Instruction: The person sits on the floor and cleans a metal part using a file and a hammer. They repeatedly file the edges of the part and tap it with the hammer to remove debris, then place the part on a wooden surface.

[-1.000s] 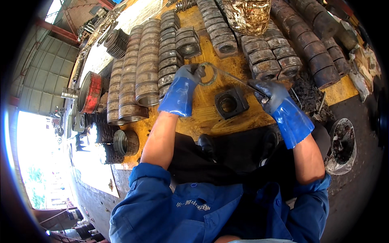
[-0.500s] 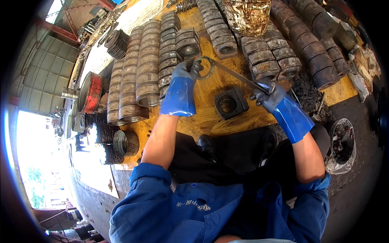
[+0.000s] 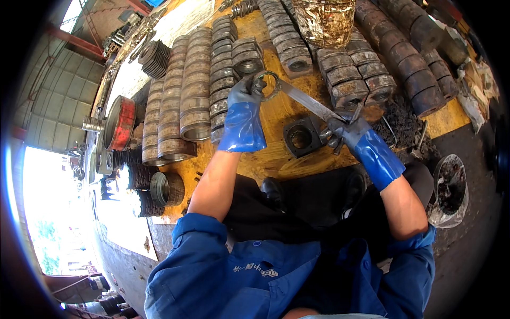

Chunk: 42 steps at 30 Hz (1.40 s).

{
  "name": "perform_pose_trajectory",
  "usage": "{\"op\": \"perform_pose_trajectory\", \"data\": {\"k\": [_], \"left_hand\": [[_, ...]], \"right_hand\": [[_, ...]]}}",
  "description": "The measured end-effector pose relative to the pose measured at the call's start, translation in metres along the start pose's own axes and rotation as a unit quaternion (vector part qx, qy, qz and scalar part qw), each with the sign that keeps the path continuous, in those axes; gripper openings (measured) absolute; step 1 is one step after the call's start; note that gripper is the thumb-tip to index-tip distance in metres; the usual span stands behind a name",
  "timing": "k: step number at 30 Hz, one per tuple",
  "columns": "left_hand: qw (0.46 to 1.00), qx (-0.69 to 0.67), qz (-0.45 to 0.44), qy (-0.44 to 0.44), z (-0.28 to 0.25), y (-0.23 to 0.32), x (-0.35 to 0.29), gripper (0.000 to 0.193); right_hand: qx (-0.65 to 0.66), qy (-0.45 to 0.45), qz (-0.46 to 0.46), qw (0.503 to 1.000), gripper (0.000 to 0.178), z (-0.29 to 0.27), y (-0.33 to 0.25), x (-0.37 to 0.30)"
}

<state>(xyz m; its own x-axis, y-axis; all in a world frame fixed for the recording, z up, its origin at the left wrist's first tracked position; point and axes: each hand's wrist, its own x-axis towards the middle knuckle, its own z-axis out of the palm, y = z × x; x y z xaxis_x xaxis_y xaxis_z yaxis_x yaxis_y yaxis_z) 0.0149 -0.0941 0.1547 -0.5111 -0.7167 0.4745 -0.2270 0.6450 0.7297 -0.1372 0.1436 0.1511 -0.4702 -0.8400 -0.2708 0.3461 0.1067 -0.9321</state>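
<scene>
In dark-coated gloves with blue cuffs, both my hands are raised over the yellow, oil-stained work surface (image 3: 273,151). My left hand (image 3: 244,91) is closed on the edge of a thin metal ring (image 3: 269,86), which stands tilted with its opening showing. A long flat-bladed knife (image 3: 308,102) is gripped by my right hand (image 3: 348,130), its blade slanting up and left. The blade's tip lies close to the ring's right rim; whether they touch I cannot tell. Below the blade sits a dark square block (image 3: 303,136) with a round bore, close to my right fingers.
Rows of worn metal cylinders (image 3: 195,85) and dark rollers (image 3: 409,64) stretch away on both sides. A stained bucket (image 3: 324,21) stands at the back. Black greasy scrap (image 3: 404,125) lies right, above a plastic-lined round container (image 3: 450,186). A red-rimmed ring (image 3: 120,123) stands left.
The ring has tilted and turned in my left hand. My right hand has shifted slightly left and down, and the knife's blade now shows more of its flat face.
</scene>
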Motion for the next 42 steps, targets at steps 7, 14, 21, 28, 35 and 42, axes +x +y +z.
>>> {"op": "perform_pose_trajectory", "data": {"k": [7,14,21,28,35,42], "left_hand": [[1.000,0.014,0.014,-0.009,0.007,-0.005,0.001,0.023],[0.997,-0.064,-0.031,-0.038,0.009,-0.013,0.006,0.023],[0.991,-0.104,0.055,-0.063,0.007,-0.017,0.007,0.020],[0.959,-0.209,0.016,-0.189,-0.005,-0.017,0.013,0.028],[0.925,-0.338,-0.076,-0.157,-0.010,-0.037,0.018,0.029],[0.887,-0.419,-0.147,-0.131,-0.015,-0.012,0.010,0.029]], "right_hand": [[-0.066,-0.035,-0.004,0.997,0.035,-0.005,-0.003,-0.010],[-0.161,0.002,-0.051,0.986,0.044,-0.022,-0.004,0.001],[-0.170,0.018,0.002,0.985,0.042,-0.033,-0.015,0.006],[-0.044,-0.001,0.106,0.993,0.037,-0.035,-0.042,-0.007],[0.051,-0.003,0.162,0.986,0.032,-0.034,-0.034,-0.002],[0.108,-0.023,0.167,0.980,0.026,-0.030,-0.031,-0.005]]}}
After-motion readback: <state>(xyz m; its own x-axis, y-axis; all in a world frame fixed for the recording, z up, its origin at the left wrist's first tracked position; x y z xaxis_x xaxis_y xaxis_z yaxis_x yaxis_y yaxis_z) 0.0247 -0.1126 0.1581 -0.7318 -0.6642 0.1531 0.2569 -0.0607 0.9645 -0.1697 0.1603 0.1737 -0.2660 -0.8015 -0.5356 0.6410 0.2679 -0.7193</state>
